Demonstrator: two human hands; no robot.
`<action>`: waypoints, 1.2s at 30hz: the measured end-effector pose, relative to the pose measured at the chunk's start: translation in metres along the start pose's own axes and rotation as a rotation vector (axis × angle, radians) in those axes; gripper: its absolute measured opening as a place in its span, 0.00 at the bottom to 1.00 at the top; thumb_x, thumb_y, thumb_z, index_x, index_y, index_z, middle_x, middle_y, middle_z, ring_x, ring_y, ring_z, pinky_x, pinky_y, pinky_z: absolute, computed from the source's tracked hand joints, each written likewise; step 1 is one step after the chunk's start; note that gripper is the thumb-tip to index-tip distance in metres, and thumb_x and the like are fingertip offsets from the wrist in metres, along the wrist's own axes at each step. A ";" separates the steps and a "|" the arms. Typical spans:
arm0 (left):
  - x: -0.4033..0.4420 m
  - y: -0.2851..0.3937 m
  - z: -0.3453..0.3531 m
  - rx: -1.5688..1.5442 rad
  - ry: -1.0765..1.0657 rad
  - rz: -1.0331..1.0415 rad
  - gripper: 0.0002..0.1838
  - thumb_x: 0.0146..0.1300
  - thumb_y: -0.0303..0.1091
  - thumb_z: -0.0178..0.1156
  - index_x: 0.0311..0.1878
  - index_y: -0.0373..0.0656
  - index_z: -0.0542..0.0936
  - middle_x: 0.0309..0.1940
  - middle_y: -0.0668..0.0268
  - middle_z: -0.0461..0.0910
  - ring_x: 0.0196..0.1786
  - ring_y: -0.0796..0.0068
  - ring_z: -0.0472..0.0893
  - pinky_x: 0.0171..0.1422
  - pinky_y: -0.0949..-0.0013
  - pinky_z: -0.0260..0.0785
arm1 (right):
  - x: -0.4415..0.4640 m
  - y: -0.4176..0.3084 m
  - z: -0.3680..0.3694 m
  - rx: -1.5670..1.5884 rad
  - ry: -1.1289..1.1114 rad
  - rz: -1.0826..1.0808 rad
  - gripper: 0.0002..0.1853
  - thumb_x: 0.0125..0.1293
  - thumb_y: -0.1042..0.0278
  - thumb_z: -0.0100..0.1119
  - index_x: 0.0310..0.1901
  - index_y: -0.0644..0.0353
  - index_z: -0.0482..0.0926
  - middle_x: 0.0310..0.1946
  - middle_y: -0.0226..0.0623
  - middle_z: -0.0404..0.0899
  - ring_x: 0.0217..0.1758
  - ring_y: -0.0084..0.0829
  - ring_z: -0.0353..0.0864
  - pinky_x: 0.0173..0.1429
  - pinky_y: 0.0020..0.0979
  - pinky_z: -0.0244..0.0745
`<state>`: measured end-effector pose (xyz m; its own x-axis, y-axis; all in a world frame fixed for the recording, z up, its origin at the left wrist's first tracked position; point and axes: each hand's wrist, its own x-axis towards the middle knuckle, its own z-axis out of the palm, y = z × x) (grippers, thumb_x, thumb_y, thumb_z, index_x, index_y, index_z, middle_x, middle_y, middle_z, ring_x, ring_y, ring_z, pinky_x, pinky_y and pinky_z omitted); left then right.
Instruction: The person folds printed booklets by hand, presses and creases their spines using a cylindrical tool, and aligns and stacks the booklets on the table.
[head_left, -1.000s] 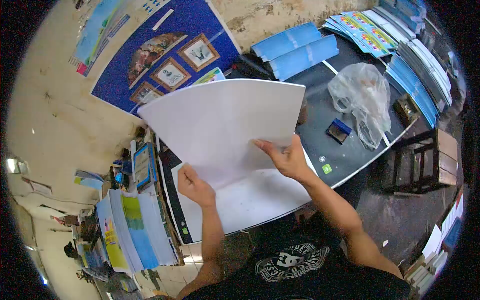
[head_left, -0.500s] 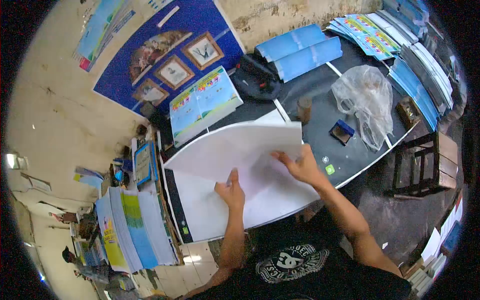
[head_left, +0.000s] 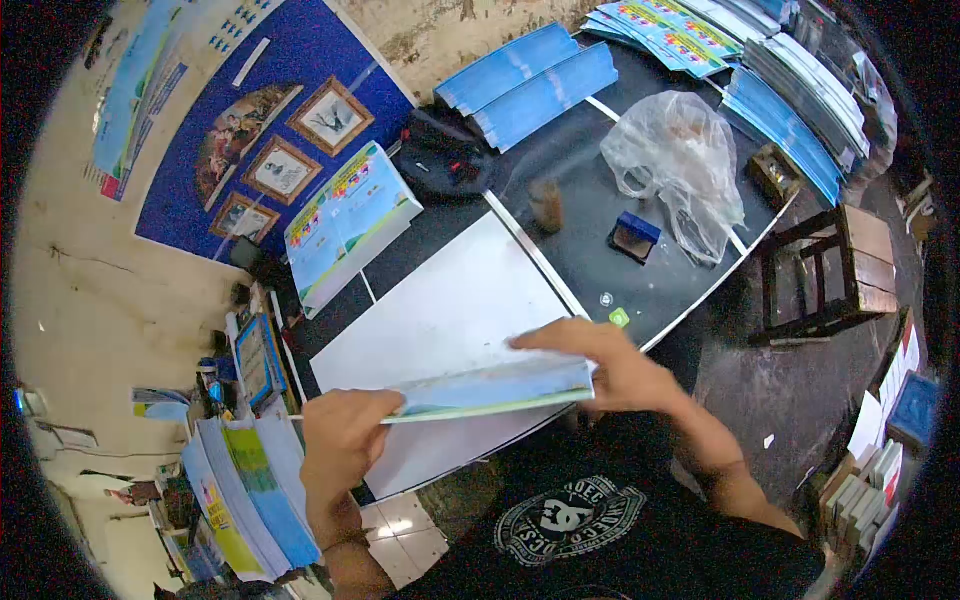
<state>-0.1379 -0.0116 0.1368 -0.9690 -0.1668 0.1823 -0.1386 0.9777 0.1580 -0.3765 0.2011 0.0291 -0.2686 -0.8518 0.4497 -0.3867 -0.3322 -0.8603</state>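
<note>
Between my hands is a printed sheet [head_left: 495,388], light blue with a green edge, seen nearly edge-on and tilted above the white board [head_left: 450,300]. My left hand [head_left: 345,430] grips its left end, thumb on top. At the right end, my right hand [head_left: 605,365] has its fingers round the sheet's edge, partly smeared by motion. Whether it is one sheet or several together cannot be told. Beyond the board, a stack of printed covers [head_left: 345,225] lies at the back left, beside a black bag [head_left: 445,155].
Folded blue stacks [head_left: 530,85], a plastic bag [head_left: 680,165], a blue-edged box [head_left: 635,238] and a brown cylinder [head_left: 546,205] are on the black table [head_left: 665,300]. A wooden stool [head_left: 830,275] stands right. Thick paper piles [head_left: 250,490] are at the left.
The large white sheet has turned from a raised, curved position to a low, nearly edge-on one, showing blue print. My hands have moved apart, the left one leftward. The view has shifted.
</note>
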 end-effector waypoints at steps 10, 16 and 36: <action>-0.085 -0.052 0.047 -0.783 0.854 -0.540 0.24 0.49 0.38 0.80 0.41 0.40 0.76 0.27 0.66 0.80 0.36 0.71 0.81 0.46 0.67 0.75 | 0.003 0.010 -0.010 0.189 0.047 -0.064 0.15 0.59 0.77 0.66 0.49 0.62 0.87 0.45 0.42 0.88 0.45 0.39 0.89 0.51 0.33 0.81; -0.085 -0.035 0.142 -0.828 0.844 -0.663 0.17 0.53 0.31 0.74 0.40 0.41 0.75 0.32 0.67 0.76 0.35 0.78 0.73 0.39 0.72 0.68 | 0.006 0.019 -0.001 0.128 0.160 -0.072 0.11 0.62 0.78 0.65 0.46 0.62 0.87 0.42 0.43 0.88 0.43 0.37 0.89 0.49 0.33 0.81; -0.102 -0.015 0.193 -0.925 0.793 -0.935 0.14 0.62 0.22 0.66 0.48 0.28 0.75 0.45 0.57 0.79 0.46 0.71 0.78 0.56 0.63 0.73 | -0.054 0.064 0.018 -0.031 0.276 0.430 0.07 0.66 0.70 0.66 0.43 0.59 0.88 0.38 0.40 0.89 0.37 0.26 0.87 0.45 0.29 0.78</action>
<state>-0.0760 0.0156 -0.0712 -0.2141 -0.9732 0.0842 -0.1538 0.1187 0.9809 -0.3703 0.2187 -0.0549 -0.6309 -0.7684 0.1069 -0.2150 0.0408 -0.9758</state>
